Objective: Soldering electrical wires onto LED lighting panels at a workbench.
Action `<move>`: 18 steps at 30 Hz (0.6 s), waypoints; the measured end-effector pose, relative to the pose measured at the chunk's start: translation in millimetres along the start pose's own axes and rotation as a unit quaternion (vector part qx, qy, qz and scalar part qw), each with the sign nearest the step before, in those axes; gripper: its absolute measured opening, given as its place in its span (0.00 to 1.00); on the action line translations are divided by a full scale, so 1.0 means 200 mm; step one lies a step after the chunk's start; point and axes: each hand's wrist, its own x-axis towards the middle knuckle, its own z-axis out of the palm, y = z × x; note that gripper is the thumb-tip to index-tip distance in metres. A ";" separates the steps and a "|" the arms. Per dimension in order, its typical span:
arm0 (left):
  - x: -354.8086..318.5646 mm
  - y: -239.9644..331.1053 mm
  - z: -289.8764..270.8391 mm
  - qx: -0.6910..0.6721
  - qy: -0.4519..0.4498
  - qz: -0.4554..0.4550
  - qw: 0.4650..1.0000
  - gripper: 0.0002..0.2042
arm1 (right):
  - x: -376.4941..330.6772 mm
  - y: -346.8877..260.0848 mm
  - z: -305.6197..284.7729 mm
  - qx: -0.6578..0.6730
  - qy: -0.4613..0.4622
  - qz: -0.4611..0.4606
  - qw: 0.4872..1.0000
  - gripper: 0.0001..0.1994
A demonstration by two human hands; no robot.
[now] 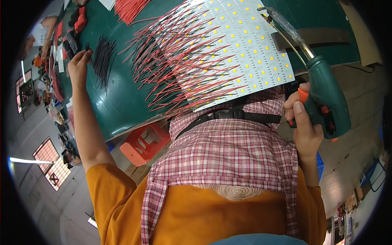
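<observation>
My right hand is wrapped around the handle of a green soldering gun with an orange trigger part. Its metal tip points up and left, over the right edge of a white LED board sheet dotted with yellow LEDs. Many red and black wires lie fanned across the sheet's left side, their ends along its rows. My left hand reaches far left with fingertips pinched, beside a loose pile of black wires. Something small and dark shows at those fingertips; I cannot make it out.
The sheet lies on a green tabletop. A dark bar rests near the right end. Bundles of red wires sit at the back, with more coils at left. Below the table edge stands a red plastic stool.
</observation>
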 end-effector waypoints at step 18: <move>-0.41 0.67 0.38 0.775 -0.252 0.322 0.481 0.05 | -0.05 0.07 0.04 0.008 0.014 0.045 0.999 0.16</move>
